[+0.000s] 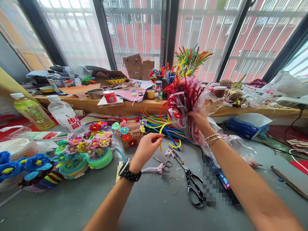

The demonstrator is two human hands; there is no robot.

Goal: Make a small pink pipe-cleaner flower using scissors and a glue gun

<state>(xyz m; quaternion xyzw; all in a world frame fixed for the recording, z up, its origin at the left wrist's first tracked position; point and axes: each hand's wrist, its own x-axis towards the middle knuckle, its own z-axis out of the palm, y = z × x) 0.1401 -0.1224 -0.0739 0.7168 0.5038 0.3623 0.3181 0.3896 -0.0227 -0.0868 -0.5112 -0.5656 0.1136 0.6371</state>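
Observation:
My right hand (199, 122) is wrapped round a bundle of red, dark red and grey pipe cleaners (185, 96) in a clear plastic bag. It holds them upright near the wooden ledge. My left hand (147, 148), wearing a watch, hovers over the table with thumb and fingertips pressed together; what they hold, if anything, is too small to make out. Behind its fingertips lie loose yellow, blue and green pipe cleaners (154, 125). Below are small scissors (166, 164), large black-handled scissors (189, 178) and a pale lilac pipe-cleaner piece (154, 169).
Pots with pipe-cleaner flowers (99, 157) stand at left, beside a basket with flowers (131, 133) and two bottles (64, 115). A phone (222, 179) lies by my right forearm, with a blue tissue pack (247, 126) beyond. Jars and more pipe cleaners (192, 59) crowd the ledge (134, 107).

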